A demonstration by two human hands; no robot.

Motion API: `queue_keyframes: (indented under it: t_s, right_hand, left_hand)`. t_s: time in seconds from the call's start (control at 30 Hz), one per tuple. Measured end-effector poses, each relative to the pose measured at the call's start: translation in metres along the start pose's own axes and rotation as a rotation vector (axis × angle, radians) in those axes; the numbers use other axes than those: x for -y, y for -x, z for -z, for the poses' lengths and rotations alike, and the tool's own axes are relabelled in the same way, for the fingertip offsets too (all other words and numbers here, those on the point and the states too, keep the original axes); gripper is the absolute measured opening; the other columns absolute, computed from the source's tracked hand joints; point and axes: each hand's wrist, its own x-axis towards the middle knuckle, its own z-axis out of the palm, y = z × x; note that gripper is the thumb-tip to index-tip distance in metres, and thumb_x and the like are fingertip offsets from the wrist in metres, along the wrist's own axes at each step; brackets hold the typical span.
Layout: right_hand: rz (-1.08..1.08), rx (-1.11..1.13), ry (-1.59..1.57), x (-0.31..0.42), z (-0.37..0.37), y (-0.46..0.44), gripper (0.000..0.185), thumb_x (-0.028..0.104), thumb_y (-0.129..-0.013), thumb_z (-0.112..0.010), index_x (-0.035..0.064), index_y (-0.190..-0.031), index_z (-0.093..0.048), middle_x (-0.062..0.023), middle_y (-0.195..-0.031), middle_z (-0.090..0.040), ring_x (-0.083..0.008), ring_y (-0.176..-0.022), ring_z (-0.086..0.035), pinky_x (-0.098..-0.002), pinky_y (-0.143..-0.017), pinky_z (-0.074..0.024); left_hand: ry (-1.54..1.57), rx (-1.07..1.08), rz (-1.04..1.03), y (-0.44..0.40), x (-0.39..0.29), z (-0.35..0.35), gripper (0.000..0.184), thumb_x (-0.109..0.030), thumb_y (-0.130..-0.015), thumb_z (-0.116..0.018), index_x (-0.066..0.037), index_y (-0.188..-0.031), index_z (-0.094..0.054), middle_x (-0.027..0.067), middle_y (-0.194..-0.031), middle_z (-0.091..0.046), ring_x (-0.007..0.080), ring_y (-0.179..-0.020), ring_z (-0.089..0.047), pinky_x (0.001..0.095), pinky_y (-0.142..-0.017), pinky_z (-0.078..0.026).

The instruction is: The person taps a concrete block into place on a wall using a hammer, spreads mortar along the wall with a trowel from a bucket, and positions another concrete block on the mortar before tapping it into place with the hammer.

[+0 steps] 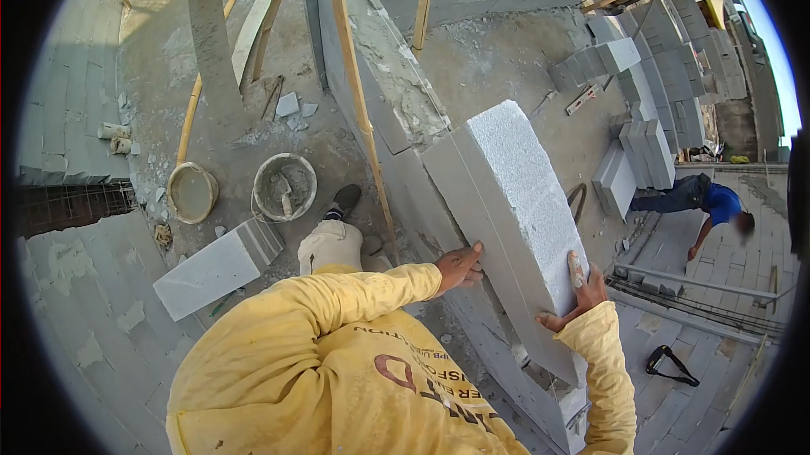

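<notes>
A large grey block [506,227] lies along the top of a low block wall [413,181], its rough, pale face turned up to the right. My left hand [461,271] presses against the block's near side, with the thumb out and the other fingers low by the joint. Around the block's right edge, close to its lower end, my right hand [580,293] is spread with fingers on the pale face and thumb at the near edge. Wet mortar [405,88] coats the wall top beyond the block.
Left of the wall are a mortar bucket [285,188], a bucket of liquid [192,193] and a loose block [208,274]. Wooden props [359,101] stand against the wall. At the right, another person [721,206] bends beside stacked blocks [645,156]; a level [581,100] lies behind.
</notes>
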Motion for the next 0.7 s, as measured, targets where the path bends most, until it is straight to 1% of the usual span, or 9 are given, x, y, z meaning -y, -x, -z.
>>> queue_keyframes:
  t_s: [0.07,0.17,0.27,0.37,0.47,0.57,0.6,0.67,0.7]
  right_hand:
    - [-0.007,-0.003,-0.038,-0.003,-0.013,0.006,0.132,0.052,-0.046,-0.091,0.0125,-0.155,-0.027,-0.0284,-0.133,-0.042,-0.0435,-0.120,-0.047,-0.0493,-0.100,-0.0440]
    - [-0.006,-0.034,-0.043,-0.010,-0.034,0.011,0.131,0.052,-0.047,-0.090,0.0126,-0.155,-0.027,-0.0280,-0.135,-0.042,-0.0436,-0.121,-0.047,-0.0491,-0.100,-0.0441]
    - [-0.016,-0.032,-0.074,-0.018,-0.050,0.016,0.131,0.052,-0.048,-0.090,0.0126,-0.155,-0.027,-0.0284,-0.137,-0.040,-0.0439,-0.122,-0.047,-0.0488,-0.101,-0.0437]
    - [-0.024,-0.004,-0.130,-0.018,-0.049,0.019,0.125,0.050,-0.051,-0.090,0.0249,-0.156,-0.026,-0.0359,-0.138,-0.037,-0.0526,-0.122,-0.046,-0.0555,-0.101,-0.0436]
    - [-0.067,0.039,-0.089,-0.017,-0.048,0.023,0.124,0.051,-0.052,-0.089,0.0264,-0.156,-0.026,-0.0349,-0.139,-0.036,-0.0518,-0.124,-0.045,-0.0551,-0.102,-0.0422]
    - [-0.060,0.025,-0.032,-0.016,-0.048,0.028,0.120,0.051,-0.057,-0.088,0.0275,-0.156,-0.025,-0.0328,-0.141,-0.035,-0.0504,-0.127,-0.043,-0.0537,-0.105,-0.0402]
    - [-0.051,0.047,-0.018,-0.013,-0.049,0.027,0.120,0.053,-0.056,-0.088,0.0282,-0.156,-0.025,-0.0314,-0.142,-0.035,-0.0490,-0.128,-0.043,-0.0524,-0.106,-0.0402]
    - [-0.106,0.080,-0.007,-0.014,-0.047,0.028,0.121,0.055,-0.056,-0.088,0.0297,-0.156,-0.026,-0.0286,-0.143,-0.035,-0.0463,-0.130,-0.042,-0.0497,-0.107,-0.0404]
    - [-0.108,0.098,0.010,-0.014,-0.049,0.030,0.114,0.056,-0.061,-0.085,0.0338,-0.156,-0.025,-0.0284,-0.144,-0.035,-0.0458,-0.131,-0.042,-0.0505,-0.107,-0.0399]
  left_hand:
    - [-0.036,0.004,0.011,0.002,0.006,0.002,0.095,-0.070,-0.094,-0.040,0.007,-0.147,-0.029,0.0286,-0.140,-0.046,0.0358,-0.129,-0.052,0.0433,-0.106,-0.045]
    - [-0.136,0.016,0.018,-0.005,0.014,0.009,0.094,-0.070,-0.094,-0.039,0.008,-0.146,-0.031,0.0291,-0.135,-0.051,0.0354,-0.126,-0.054,0.0421,-0.105,-0.047]
    - [-0.254,-0.005,0.026,0.000,0.012,0.010,0.087,-0.070,-0.095,-0.039,0.003,-0.142,-0.042,0.0233,-0.128,-0.058,0.0311,-0.115,-0.063,0.0394,-0.098,-0.051]
    - [-0.306,0.010,0.035,0.002,0.013,0.008,0.089,-0.069,-0.095,-0.039,0.009,-0.139,-0.041,0.0257,-0.125,-0.058,0.0346,-0.116,-0.062,0.0403,-0.098,-0.053]
    - [-0.298,0.001,0.061,0.000,0.015,0.007,0.088,-0.069,-0.095,-0.040,0.008,-0.137,-0.043,0.0247,-0.124,-0.059,0.0338,-0.113,-0.063,0.0396,-0.095,-0.054]
    - [-0.307,0.016,0.103,-0.005,0.014,0.010,0.085,-0.067,-0.095,-0.045,0.006,-0.137,-0.044,0.0223,-0.125,-0.059,0.0321,-0.113,-0.063,0.0398,-0.097,-0.053]
    - [-0.323,-0.012,0.121,0.000,0.011,0.011,0.083,-0.066,-0.095,-0.046,0.005,-0.138,-0.045,0.0211,-0.126,-0.060,0.0312,-0.113,-0.063,0.0397,-0.097,-0.052]
    - [-0.398,-0.005,0.173,0.007,0.001,0.006,0.080,-0.063,-0.095,-0.049,0.003,-0.138,-0.045,0.0188,-0.126,-0.060,0.0293,-0.113,-0.062,0.0397,-0.098,-0.051]
    - [-0.515,0.032,0.220,0.013,-0.006,0.006,0.076,-0.060,-0.095,-0.052,0.001,-0.140,-0.045,0.0163,-0.126,-0.061,0.0266,-0.113,-0.062,0.0385,-0.098,-0.049]
